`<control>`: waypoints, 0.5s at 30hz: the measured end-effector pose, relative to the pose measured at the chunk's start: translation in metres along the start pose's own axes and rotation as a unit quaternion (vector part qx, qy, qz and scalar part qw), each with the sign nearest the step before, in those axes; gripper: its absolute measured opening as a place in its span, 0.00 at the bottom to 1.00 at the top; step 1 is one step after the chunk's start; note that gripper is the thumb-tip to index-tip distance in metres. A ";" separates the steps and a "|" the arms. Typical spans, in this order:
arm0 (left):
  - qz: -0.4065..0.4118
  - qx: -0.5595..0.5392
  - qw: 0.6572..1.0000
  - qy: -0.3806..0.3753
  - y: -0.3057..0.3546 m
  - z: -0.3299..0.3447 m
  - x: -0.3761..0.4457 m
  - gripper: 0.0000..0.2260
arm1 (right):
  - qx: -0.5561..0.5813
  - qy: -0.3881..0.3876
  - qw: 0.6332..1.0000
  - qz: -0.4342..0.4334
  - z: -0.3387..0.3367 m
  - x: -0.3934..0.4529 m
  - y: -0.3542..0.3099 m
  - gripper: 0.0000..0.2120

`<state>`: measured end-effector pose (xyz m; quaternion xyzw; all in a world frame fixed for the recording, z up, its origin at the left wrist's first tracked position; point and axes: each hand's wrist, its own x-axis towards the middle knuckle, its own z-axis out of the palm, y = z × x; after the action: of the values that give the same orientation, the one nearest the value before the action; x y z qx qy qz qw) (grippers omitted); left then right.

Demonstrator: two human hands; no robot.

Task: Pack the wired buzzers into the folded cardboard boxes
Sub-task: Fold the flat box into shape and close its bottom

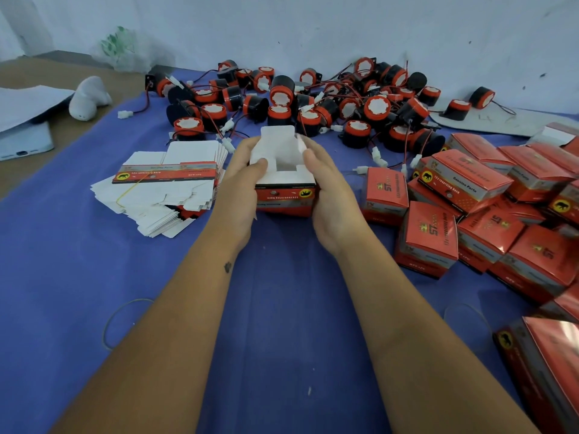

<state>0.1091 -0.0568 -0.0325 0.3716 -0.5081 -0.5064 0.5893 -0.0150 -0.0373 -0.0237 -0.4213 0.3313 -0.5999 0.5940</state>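
The left hand (242,173) and right hand (329,186) grip an open red box (285,198) from either side, its white flaps raised, the left thumb pressing a flap inward; behind it a heap of red-and-black wired buzzers (300,98) lies on the blue cloth (282,308); flat unfolded cartons (169,183) are stacked left; closed red boxes (470,211) pile up right.

A blue cloth (94,277) covers the desk. On it lie a heap of red-and-black buzzers (313,101) at the back, a stack of flat cartons (169,186) on the left, closed red boxes (470,214) on the right, and a rubber band (122,317) near the front.
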 end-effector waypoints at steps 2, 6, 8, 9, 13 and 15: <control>0.009 -0.008 1.000 -0.012 0.000 -0.001 0.000 0.18 | -0.010 0.033 0.999 0.002 0.001 0.001 0.000 0.13; 0.003 -0.021 0.999 -0.025 0.000 0.000 -0.002 0.15 | -0.011 0.057 0.998 -0.025 0.002 -0.001 -0.001 0.15; -0.001 -0.020 0.999 -0.034 -0.001 0.001 -0.003 0.13 | -0.028 0.067 0.997 -0.039 0.002 -0.003 -0.002 0.13; -0.010 -0.029 0.999 -0.038 -0.001 0.001 -0.003 0.13 | -0.035 0.074 0.996 -0.037 0.001 -0.003 -0.001 0.12; -0.001 0.010 1.000 -0.029 0.000 0.003 -0.004 0.09 | -0.070 0.071 0.995 -0.026 -0.007 -0.003 -0.006 0.07; 0.006 0.019 0.999 -0.028 0.000 0.004 -0.005 0.14 | -0.138 0.054 0.987 -0.060 -0.008 -0.003 -0.004 0.07</control>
<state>0.1056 -0.0522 -0.0330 0.3649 -0.5361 -0.5034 0.5710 -0.0240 -0.0346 -0.0241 -0.4853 0.4166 -0.6050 0.4741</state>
